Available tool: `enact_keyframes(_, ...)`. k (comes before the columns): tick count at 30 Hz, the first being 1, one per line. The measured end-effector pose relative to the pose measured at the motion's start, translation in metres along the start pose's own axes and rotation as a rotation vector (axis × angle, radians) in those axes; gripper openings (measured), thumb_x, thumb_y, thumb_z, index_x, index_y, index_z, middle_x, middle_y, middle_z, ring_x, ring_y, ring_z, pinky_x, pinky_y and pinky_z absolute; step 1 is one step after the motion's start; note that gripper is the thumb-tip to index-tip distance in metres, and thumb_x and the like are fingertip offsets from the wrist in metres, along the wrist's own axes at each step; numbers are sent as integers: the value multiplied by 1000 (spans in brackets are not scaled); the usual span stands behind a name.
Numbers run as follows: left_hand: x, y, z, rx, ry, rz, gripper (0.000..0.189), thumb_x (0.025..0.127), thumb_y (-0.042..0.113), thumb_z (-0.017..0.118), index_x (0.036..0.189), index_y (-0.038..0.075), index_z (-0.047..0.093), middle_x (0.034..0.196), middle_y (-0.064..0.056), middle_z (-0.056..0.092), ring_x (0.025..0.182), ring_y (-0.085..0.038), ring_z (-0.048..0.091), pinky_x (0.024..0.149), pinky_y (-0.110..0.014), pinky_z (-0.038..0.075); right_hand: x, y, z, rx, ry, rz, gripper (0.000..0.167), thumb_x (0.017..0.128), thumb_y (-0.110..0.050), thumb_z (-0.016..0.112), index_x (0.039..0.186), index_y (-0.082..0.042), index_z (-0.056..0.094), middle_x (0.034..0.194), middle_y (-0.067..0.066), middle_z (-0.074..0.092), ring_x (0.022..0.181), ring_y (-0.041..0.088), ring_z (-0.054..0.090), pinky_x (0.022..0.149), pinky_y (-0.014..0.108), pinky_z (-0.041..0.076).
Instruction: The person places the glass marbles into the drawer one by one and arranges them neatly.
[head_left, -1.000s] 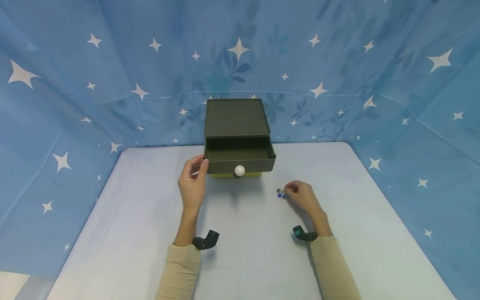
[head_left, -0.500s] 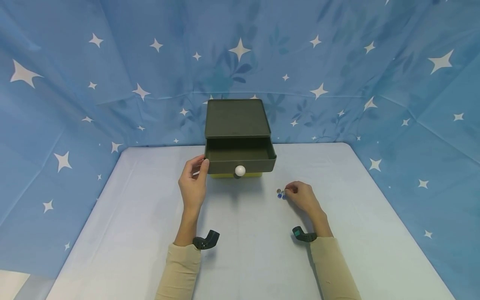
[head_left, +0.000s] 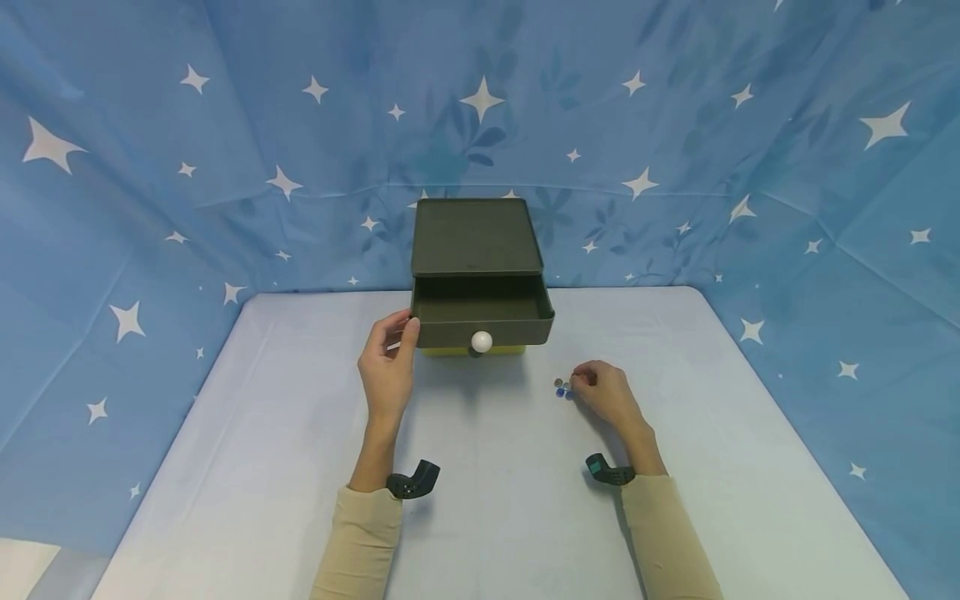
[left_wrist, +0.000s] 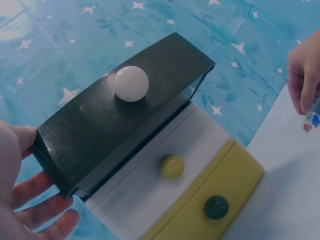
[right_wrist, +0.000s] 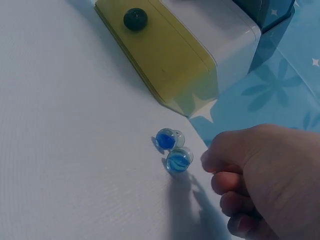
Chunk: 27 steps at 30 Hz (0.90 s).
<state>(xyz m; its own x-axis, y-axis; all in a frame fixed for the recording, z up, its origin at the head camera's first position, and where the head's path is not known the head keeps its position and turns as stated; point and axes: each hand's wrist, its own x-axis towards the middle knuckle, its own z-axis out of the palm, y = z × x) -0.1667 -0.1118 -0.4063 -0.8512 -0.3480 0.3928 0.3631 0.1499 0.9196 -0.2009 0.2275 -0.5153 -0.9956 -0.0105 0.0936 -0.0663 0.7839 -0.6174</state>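
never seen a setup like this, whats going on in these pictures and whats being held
There's no machine here, just a person's two bare hands. The wide view comes from a camera worn on the head, looking forward and down; the two close views come from the left and right wrists. On the white table are a small three-drawer chest and, to its right, a few glass marbles. The top, dark green drawer stands open. The left hand grips that drawer's left front corner. The right hand is down at the marbles with curled fingers; whether they pinch one is hidden.
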Motion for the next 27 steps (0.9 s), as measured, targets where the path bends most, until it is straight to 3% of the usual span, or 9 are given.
enact_keyframes(6,1,0,0,-4,-1,5,27,97,15,66,120,1,67,114,-19,69,96,-6,61,79,-14,48,1,-7,-4,1,87,-28,22,93,-15,64,108,0,71,92,13,68,84,23,61,73,33,50)
enact_keyframes(14,1,0,0,-1,6,8,27,97,15,66,119,0,68,113,-21,69,95,-7,61,78,-15,49,1,-15,-7,11,170,-65,20,94,-17,66,105,-2,72,89,12,67,81,23,59,73,33,50)
enact_keyframes(22,0,0,0,-5,0,9,27,97,15,66,120,1,67,113,-20,69,96,-9,61,79,-18,49,1,-26,-15,34,316,-180,16,93,-16,68,100,-3,73,81,9,64,74,19,55,66,24,47)
enact_keyframes(27,-1,1,0,0,4,14,27,97,15,66,120,0,67,112,-21,69,96,-11,62,79,-20,50,0,-37,-21,55,367,-221,16,94,-18,69,101,-4,73,81,7,62,73,17,53,64,17,43)
